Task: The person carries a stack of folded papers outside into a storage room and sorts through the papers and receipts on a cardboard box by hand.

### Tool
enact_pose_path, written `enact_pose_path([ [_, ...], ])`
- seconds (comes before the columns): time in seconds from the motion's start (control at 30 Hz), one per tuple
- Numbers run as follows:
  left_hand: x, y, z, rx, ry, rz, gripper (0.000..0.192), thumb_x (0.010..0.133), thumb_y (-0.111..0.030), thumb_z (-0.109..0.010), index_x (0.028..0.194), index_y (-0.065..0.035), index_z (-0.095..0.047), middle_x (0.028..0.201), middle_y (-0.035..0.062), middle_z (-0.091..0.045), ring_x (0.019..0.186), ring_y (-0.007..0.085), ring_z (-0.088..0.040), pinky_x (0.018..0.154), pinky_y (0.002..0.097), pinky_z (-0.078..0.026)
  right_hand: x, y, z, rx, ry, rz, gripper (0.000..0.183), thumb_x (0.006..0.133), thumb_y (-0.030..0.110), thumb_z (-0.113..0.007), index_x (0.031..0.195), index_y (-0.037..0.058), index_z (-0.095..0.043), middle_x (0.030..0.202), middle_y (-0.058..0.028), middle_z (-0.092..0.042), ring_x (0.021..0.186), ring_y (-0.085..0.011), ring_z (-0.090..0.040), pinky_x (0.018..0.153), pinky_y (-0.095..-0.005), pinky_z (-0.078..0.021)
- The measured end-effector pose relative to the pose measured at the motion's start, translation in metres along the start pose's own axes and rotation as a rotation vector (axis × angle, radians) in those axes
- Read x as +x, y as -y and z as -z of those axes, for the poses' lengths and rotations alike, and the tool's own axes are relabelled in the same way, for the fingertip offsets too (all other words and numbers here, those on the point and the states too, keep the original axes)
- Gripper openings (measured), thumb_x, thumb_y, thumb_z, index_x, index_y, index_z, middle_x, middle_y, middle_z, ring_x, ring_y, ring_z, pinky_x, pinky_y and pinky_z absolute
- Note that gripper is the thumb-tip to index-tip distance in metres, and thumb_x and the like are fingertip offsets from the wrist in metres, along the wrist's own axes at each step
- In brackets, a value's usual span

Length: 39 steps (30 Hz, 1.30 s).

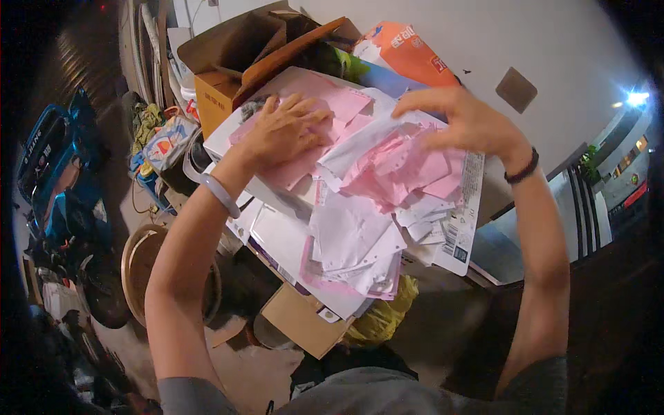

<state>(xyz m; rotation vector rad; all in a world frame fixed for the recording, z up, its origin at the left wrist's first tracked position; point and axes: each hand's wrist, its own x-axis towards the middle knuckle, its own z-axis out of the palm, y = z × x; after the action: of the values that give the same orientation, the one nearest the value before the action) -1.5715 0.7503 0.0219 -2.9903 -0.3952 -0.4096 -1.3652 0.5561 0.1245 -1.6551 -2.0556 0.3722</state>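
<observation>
My left hand [290, 127] lies palm down on flat pink paper sheets [340, 96], its fingers spread. It partly hides those sheets and a small dark grey thing [253, 108] beside the wrist. Above the right part of the pile, my right hand [461, 116] is blurred, with thumb and fingers curved apart and nothing seen between them. Below it are crumpled pink sheets [384, 174], some with punched edges. Closer to me rests a loose stack of white papers [358, 228] over pink ones. The papers lie across white cardboard packaging [288, 238].
An opened brown cardboard box [215, 101] and an orange package [410, 52] stand behind the papers. Nearer are a cardboard flap [306, 319] and a yellow plastic bag [386, 316]. Round rimmed items [136, 275] are at the left. A white wall [498, 41] rises behind.
</observation>
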Motion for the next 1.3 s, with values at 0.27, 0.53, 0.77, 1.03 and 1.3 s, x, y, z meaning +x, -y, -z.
enact_pose_path([
  [0.27, -0.003, -0.014, 0.014, -0.045, -0.270, 0.044, 0.049, 0.084, -0.035, -0.056, 0.129, -0.0188, -0.044, 0.138, 0.0101, -0.037, 0.126, 0.0305, -0.035, 0.102, 0.0557, -0.020, -0.031, -0.006, -0.011, -0.219, -0.200, 0.117, 0.021, 0.077, 0.000, -0.051, 0.096, -0.0028, -0.060, 0.098, -0.0082, -0.062, 0.089, -0.0170, -0.058, 0.082, -0.0292, -0.0441],
  [0.53, 0.011, -0.077, 0.094, -1.454, -0.516, -0.250, 0.058, 0.083, -0.030, -0.064, 0.126, 0.0010, -0.042, 0.120, 0.0136, -0.052, 0.108, 0.0178, -0.052, 0.092, 0.0285, -0.041, -0.015, 0.038, 0.010, 0.250, -0.367, 0.114, 0.019, 0.081, 0.001, -0.041, 0.088, -0.0022, -0.059, 0.076, -0.0054, -0.059, 0.073, -0.0094, -0.052, 0.067, -0.0215, -0.0420],
  [0.77, 0.004, -0.073, 0.104, -1.600, -0.445, -0.128, 0.048, 0.075, -0.019, -0.072, 0.113, 0.0013, -0.053, 0.101, 0.0061, -0.061, 0.088, 0.0124, -0.059, 0.079, 0.0250, -0.047, 0.023, 0.038, 0.007, 0.091, -0.614, 0.120, 0.018, 0.083, 0.009, -0.045, 0.083, -0.0037, -0.058, 0.068, -0.0147, -0.057, 0.064, -0.0181, -0.054, 0.061, -0.0314, -0.0426],
  [1.03, 0.014, -0.040, 0.078, -1.885, -0.377, 0.470, 0.039, 0.083, -0.030, -0.063, 0.107, 0.0007, -0.058, 0.088, 0.0064, -0.061, 0.077, 0.0100, -0.056, 0.066, 0.0245, -0.047, 0.072, 0.010, 0.020, 0.111, -0.524, -0.139, 0.020, 0.079, 0.017, -0.054, 0.075, -0.0027, -0.060, 0.062, -0.0089, -0.056, 0.060, -0.0141, -0.052, 0.056, -0.0317, -0.0419],
  [1.3, -0.029, 0.026, 0.062, -1.258, -0.098, 0.433, 0.034, 0.065, -0.025, -0.074, 0.084, 0.0009, -0.065, 0.076, 0.0070, -0.061, 0.064, 0.0152, -0.058, 0.054, 0.0282, -0.046, 0.145, -0.044, -0.040, 0.264, -0.213, -0.195, 0.011, 0.077, 0.008, -0.057, 0.070, 0.0004, -0.060, 0.062, 0.0016, -0.051, 0.056, -0.0069, -0.045, 0.049, -0.0238, -0.0351],
])
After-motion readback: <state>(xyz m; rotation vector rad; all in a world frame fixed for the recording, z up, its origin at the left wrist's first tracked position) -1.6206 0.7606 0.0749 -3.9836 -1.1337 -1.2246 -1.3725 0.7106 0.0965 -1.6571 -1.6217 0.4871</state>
